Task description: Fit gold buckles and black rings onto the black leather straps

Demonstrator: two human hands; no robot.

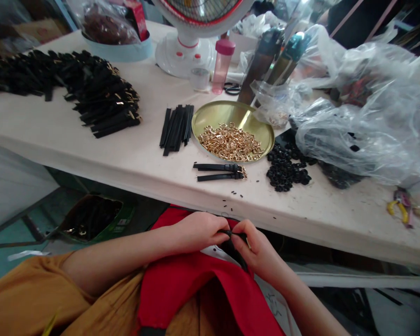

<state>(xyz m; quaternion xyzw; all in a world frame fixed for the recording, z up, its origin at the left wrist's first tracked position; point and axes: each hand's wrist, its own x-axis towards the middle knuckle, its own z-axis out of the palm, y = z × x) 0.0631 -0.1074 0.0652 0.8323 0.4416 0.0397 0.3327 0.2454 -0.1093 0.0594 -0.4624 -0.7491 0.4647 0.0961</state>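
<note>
Over my lap, just below the table edge, my left hand [208, 229] and my right hand [250, 240] pinch one black strap [238, 256] between them. Its lower end hangs under my right hand; the part inside the fingers is hidden. On the table ahead, two black straps with gold buckles [220, 171] lie side by side. Behind them a round gold tray [210, 114] bears a heap of small gold buckles [231, 142]. Plain black strips [177, 128] are stacked left of the tray. To its right is a pile of small black loops [287, 168].
A long heap of buckled black straps [101, 98] covers the table's left part. A white fan [187, 51], a pink bottle [221, 67] and black scissors [232, 88] stand or lie behind. Plastic bags [367, 130] crowd the right, near yellow-handled pliers [399, 207]. A bin [91, 219] sits below.
</note>
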